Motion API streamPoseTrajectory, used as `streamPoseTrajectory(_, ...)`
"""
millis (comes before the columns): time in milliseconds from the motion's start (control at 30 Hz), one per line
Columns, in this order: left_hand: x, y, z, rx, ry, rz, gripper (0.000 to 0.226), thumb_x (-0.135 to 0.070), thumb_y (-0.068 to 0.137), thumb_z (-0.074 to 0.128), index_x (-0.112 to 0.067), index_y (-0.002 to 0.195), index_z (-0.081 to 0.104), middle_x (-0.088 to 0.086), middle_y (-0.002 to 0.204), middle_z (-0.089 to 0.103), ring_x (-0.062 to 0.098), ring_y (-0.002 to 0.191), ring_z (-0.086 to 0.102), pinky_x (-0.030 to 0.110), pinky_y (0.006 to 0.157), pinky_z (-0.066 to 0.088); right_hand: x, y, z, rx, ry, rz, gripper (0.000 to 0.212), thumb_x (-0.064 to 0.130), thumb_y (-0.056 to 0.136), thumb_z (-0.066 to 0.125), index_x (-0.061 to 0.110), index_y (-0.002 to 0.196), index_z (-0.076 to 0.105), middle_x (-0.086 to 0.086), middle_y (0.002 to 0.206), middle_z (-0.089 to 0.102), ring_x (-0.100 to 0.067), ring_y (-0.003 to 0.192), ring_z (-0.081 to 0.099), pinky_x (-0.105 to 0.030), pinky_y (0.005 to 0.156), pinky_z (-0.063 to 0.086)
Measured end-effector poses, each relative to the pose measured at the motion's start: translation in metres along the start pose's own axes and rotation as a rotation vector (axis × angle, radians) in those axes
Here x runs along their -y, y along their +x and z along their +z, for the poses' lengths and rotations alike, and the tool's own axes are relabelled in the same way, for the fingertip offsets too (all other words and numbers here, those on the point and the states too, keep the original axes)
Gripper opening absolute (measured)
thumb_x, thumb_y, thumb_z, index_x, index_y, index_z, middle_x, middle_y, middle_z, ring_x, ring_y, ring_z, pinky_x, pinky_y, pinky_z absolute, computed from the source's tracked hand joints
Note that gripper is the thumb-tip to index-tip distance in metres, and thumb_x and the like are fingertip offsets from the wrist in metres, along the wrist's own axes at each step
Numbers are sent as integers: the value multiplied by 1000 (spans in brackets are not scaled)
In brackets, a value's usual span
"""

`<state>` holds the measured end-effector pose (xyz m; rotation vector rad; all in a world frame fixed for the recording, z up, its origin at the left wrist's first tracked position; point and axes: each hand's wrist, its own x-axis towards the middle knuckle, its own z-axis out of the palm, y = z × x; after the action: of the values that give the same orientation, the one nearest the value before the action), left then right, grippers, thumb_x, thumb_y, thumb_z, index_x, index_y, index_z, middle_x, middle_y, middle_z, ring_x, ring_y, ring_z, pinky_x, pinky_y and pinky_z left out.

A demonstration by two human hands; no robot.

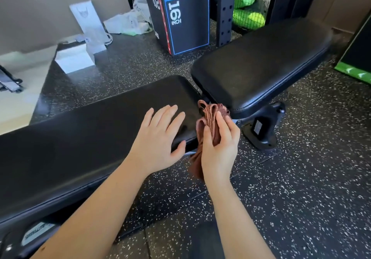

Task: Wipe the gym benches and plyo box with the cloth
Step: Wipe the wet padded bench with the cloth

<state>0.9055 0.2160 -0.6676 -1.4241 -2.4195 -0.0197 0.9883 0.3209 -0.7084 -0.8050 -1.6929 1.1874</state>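
A long black padded bench (84, 138) runs from lower left toward the centre. My left hand (160, 138) lies flat and open on its right end. My right hand (219, 144) grips a bunched reddish-brown cloth (210, 118) just off that end, in the gap before a second black bench pad (259, 66) that angles up to the right. A black plyo box (184, 18) marked "16 INCH" with a blue border stands on the floor behind the benches.
The bench's black base foot (261, 128) sits under the gap on speckled rubber flooring (301, 178). A perforated black rack post (225, 12) and a cage of green balls (251, 6) stand behind. White bags (128, 23) and a white box (74, 58) lie at left; a green-edged box (357, 62) is at the right edge.
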Motion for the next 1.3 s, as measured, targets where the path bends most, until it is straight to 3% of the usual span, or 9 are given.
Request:
streamPoseTrajectory(233,50,-59,-5,48,63,142,61,-42,82,42,-8,130,55,14,138,49,29,128,40,47,104,25,9,-11,24,-187,5,109,41,15,90,57,15,130,51,-6,139,38,-17,130,38,-26,108,29)
streamPoseTrajectory(467,80,-75,-1,36,47,441,55,-33,83,38,-11,132,51,13,139,48,28,127,43,48,100,39,13,-39,60,-414,-126,35,43,13,86,61,9,128,52,-17,132,40,-29,120,45,-35,104,34)
streamPoseTrajectory(533,81,-75,-1,41,-15,448,53,-31,84,40,-10,131,52,14,138,49,30,125,47,50,98,41,11,-15,51,-419,-147,71,39,16,87,59,10,125,55,-14,128,45,-27,116,49,-32,104,35)
streamPoseTrajectory(667,79,-75,3,26,-92,427,56,-20,77,67,-6,129,54,16,136,50,34,124,49,53,97,41,19,-7,39,-355,-152,210,40,23,90,56,17,129,52,-5,126,48,-12,114,50,-8,91,27)
streamPoseTrajectory(833,82,-75,2,78,-163,427,72,-18,64,76,-4,130,52,18,138,48,35,126,46,54,97,43,36,-79,90,-547,-100,180,47,18,86,62,16,131,50,-6,133,40,-8,118,43,7,86,20)
streamPoseTrajectory(933,82,-74,2,96,-159,438,78,-19,60,80,-4,131,51,17,138,47,35,126,46,52,96,45,34,-71,94,-577,-133,178,45,18,87,61,15,131,50,-6,136,39,-7,121,40,10,84,17)
streamPoseTrajectory(1033,82,-74,3,95,-154,427,74,-20,64,78,-5,132,51,16,139,47,34,126,45,51,96,45,29,-30,69,-503,-191,161,44,19,89,59,13,131,50,-5,136,41,-11,122,42,1,90,18)
streamPoseTrajectory(1167,80,-74,6,48,-146,412,70,-20,67,75,-6,131,51,15,139,47,33,127,44,51,99,42,18,-11,51,-440,-183,159,41,20,89,58,15,130,52,-5,134,44,-14,120,47,-1,87,20)
streamPoseTrajectory(1300,81,-75,7,40,-148,389,71,-21,65,73,-8,131,51,13,140,45,29,128,40,47,102,40,12,-63,84,-473,-187,-32,39,19,85,62,11,123,57,-16,136,41,-26,127,41,-30,105,35)
